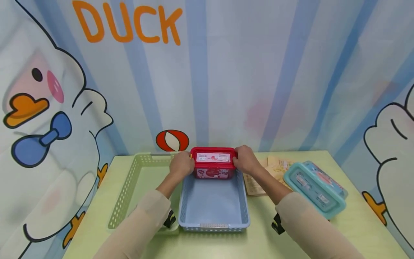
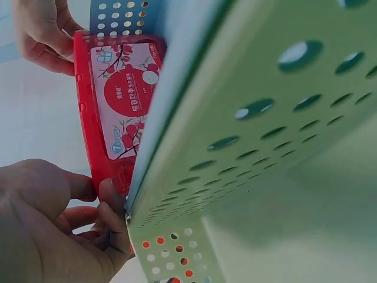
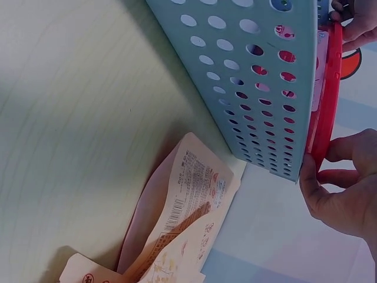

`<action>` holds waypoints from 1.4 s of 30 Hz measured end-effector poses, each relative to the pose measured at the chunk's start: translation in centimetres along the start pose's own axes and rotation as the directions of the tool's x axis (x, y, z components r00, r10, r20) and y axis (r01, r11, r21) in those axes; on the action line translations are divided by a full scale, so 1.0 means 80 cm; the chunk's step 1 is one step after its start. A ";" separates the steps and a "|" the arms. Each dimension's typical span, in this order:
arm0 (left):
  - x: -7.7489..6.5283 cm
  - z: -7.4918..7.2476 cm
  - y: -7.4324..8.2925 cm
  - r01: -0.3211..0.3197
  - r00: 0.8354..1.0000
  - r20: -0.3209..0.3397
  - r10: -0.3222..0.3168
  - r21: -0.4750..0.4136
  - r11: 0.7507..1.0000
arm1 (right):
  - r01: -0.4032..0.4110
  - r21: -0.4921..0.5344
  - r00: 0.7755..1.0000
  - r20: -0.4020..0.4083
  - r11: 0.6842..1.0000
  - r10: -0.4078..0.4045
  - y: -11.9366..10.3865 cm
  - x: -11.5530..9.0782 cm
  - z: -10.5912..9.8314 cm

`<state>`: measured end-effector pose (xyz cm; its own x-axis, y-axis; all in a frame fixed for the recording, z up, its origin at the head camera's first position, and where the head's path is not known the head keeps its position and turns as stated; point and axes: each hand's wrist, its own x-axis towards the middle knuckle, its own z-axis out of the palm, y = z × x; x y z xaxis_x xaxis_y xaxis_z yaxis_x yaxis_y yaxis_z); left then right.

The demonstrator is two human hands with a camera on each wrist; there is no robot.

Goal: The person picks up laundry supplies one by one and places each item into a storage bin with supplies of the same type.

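Observation:
A red lidded plastic box with a pink printed label sits at the far end of the blue basket. My left hand grips the left end of its lid rim, thumb and fingers pinching the edge in the left wrist view. At the opposite end my right hand pinches the lid's rim between thumb and fingers. Through the basket's holes the red side of the box shows in the right wrist view, so its lower part is inside the walls. The lid stands at the height of the basket's rim.
A green basket stands left, against the blue one. To the right lie tan paper-like pouches and a teal lidded box tipped on its side. Behind the table hangs a duck-print curtain.

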<state>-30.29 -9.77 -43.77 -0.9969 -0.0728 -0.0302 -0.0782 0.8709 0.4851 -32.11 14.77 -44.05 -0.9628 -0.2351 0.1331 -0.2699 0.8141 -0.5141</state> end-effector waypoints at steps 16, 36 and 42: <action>-0.002 0.000 -0.001 0.008 1.000 -0.003 -0.008 0.007 1.000 | 0.015 0.001 0.999 -0.037 1.000 -0.015 0.000 -0.001 0.005; 0.005 0.007 -0.005 0.001 1.000 -0.017 -0.002 -0.055 0.998 | -0.007 -0.017 0.999 -0.044 1.000 0.007 0.000 -0.004 0.008; 0.009 0.005 -0.007 -0.065 0.998 -0.021 0.064 -0.017 0.998 | -0.017 0.002 0.998 -0.062 1.000 0.017 0.000 -0.005 0.009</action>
<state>-30.96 -10.13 -44.39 -0.9994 -0.0269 0.0194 -0.0135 0.8653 0.5011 -31.73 14.52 -44.69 -0.9662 -0.1874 0.1769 -0.2534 0.8168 -0.5183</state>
